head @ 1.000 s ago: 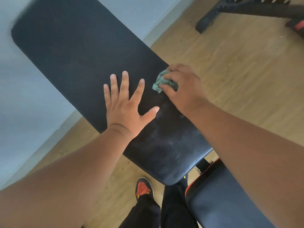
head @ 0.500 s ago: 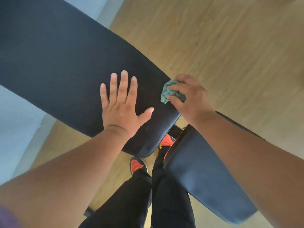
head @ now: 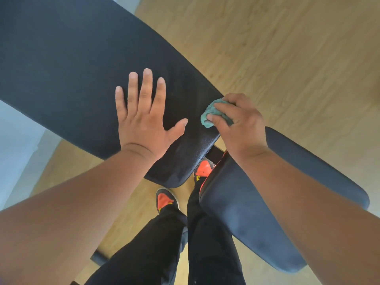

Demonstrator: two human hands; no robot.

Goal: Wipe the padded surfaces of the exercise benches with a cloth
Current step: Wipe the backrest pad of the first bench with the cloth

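Where the seat pad lies nearest the black trouser legs, it is left untouched. Beyond, a bunched green cloth is gripped by the right hand at the back pad's right edge. The left hand is pressed flat on that pad, fingers straight and spread.

A black padded bench stands on wooden floor, both hands resting on it.

Below both hands, black trousers and orange-and-black shoes are standing on a light wooden floor. A pale wall is showing left of the left hand.
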